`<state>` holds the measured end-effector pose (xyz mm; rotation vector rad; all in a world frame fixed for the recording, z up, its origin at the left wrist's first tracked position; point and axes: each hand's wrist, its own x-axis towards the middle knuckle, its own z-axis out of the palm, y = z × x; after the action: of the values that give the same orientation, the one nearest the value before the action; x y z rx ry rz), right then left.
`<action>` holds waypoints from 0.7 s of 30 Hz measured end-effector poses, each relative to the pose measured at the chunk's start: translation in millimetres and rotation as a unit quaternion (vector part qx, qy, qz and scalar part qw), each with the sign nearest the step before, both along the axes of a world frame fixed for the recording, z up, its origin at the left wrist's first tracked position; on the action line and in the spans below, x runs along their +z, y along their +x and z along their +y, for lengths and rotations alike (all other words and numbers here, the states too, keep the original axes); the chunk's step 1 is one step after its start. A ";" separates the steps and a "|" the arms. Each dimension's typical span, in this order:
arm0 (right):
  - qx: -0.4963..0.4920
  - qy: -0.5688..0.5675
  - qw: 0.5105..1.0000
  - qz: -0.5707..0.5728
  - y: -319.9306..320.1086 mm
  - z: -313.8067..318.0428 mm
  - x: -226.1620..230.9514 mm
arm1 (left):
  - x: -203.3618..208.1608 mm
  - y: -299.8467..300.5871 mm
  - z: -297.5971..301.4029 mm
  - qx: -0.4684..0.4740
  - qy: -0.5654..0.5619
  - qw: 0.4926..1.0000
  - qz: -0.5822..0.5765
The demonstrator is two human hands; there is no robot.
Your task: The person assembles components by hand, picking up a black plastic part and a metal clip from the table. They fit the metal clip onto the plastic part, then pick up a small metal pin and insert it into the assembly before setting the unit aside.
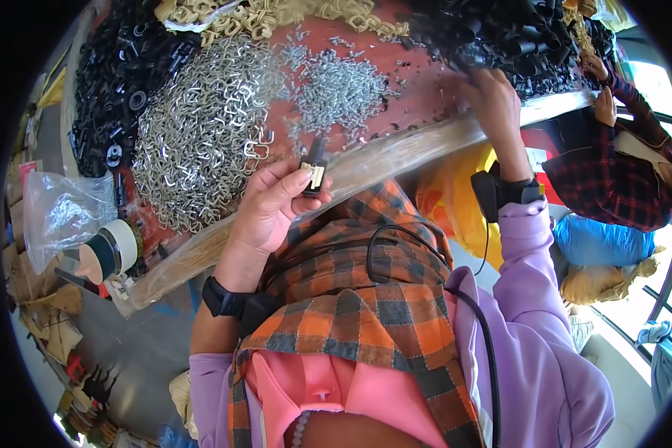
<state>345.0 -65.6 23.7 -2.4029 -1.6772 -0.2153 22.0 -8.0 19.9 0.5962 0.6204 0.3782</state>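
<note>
Between the thumb and fingers of my left hand is a small black plastic piece with a pale yellow face. A dark narrow end sticks up from it, and its lower part is partly behind my fingers. My left hand is in front of the table's near edge, beside a heap of bent silver metal hooks. My right hand reaches over the table toward the heap of black plastic parts. Its fingertips are smeared by motion, so whether they hold anything cannot be made out.
Small silver screws are piled on the red tabletop, with tan parts behind. More black parts lie far left. A tape roll and plastic bag are at the left corner. Another person works at the right.
</note>
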 end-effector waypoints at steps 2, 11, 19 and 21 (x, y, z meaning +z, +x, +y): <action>-0.008 0.011 1.000 -0.001 16.7 -1.8 -13.8 | -1.0 5.4 0.8 -0.002 0.001 1.000 -0.002; 0.006 0.125 0.991 0.054 11.7 9.2 -18.6 | -0.8 5.4 -0.4 0.019 -0.003 1.000 -0.001; -0.009 0.110 0.778 0.618 -29.7 22.7 -5.5 | -2.9 0.3 -0.6 0.044 -0.012 0.999 -0.029; 0.010 0.088 0.701 0.707 -44.8 24.7 -5.1 | -3.9 -1.4 -1.0 0.049 -0.015 0.998 -0.032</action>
<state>300.1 -40.8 18.6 -1.4409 -0.7792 1.1277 20.6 -9.0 16.0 0.5240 0.5937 0.4781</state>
